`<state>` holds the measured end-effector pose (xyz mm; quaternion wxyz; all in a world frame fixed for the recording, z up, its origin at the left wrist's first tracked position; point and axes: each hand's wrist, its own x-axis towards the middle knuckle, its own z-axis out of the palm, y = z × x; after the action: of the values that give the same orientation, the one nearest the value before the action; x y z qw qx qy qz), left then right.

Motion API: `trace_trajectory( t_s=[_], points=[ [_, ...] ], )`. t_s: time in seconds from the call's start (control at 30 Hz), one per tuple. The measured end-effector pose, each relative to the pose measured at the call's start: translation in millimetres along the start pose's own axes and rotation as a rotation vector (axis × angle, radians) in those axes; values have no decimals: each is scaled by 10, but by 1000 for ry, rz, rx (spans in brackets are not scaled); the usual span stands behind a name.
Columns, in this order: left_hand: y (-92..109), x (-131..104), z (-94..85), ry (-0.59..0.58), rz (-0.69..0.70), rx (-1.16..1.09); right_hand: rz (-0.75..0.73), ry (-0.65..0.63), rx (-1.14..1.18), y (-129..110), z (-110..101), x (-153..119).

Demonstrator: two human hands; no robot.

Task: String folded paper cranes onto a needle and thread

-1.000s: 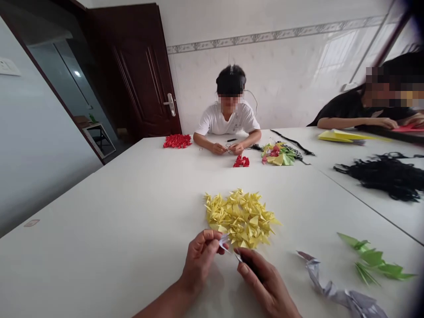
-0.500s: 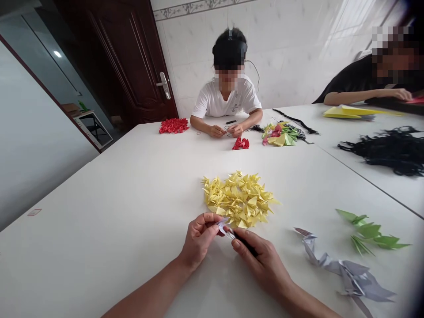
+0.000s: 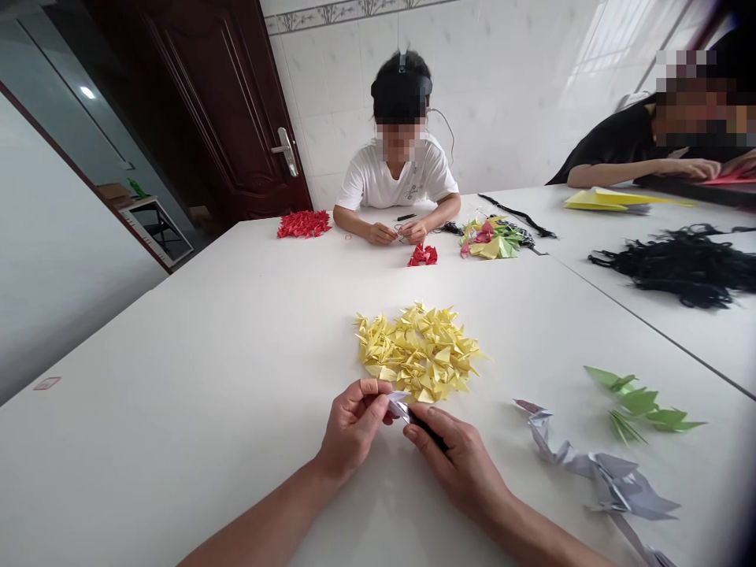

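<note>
My left hand pinches a small pale lilac folded paper piece between thumb and fingers. Held in my right hand is a black-handled tool with a slim metal tip; its exact kind is hard to make out. The tip meets the lilac paper, partly covered by my fingers. Just beyond both hands lies a pile of yellow origami cranes. To the right of my right hand, a larger pale grey-lilac folded paper dragon-like figure rests on the white table.
Green folded paper pieces lie at the right. Across the table, a person in a white shirt works beside red paper pieces and a colourful paper bundle. Black cords and yellow sheets are near another person in black.
The view has shifted slightly, so the scene sits a little further left. My hands keep their grips, and the metal tip appears further into the lilac paper.
</note>
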<state>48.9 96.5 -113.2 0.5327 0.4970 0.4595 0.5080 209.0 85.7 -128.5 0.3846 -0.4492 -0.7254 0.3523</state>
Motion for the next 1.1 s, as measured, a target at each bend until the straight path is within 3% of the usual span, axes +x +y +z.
trace_trajectory(
  t_s=[0.33, 0.7, 0.87, 1.0, 1.1],
  points=[
    [-26, -9, -20, -80, 109, 53, 15, -1, -3, 22, 20, 4],
    [-41, -2, -2, 52, 47, 23, 6, -5, 68, -2, 7, 19],
    [-96, 23, -5, 105, -16, -20, 50, 112, 239, 187, 143, 7],
    [-120, 17, -7, 87, -60, -28, 109, 332, 416, 393, 330, 26],
    [-139, 5, 4, 67, -41, -8, 109, 402, 449, 452, 411, 45]
  ],
)
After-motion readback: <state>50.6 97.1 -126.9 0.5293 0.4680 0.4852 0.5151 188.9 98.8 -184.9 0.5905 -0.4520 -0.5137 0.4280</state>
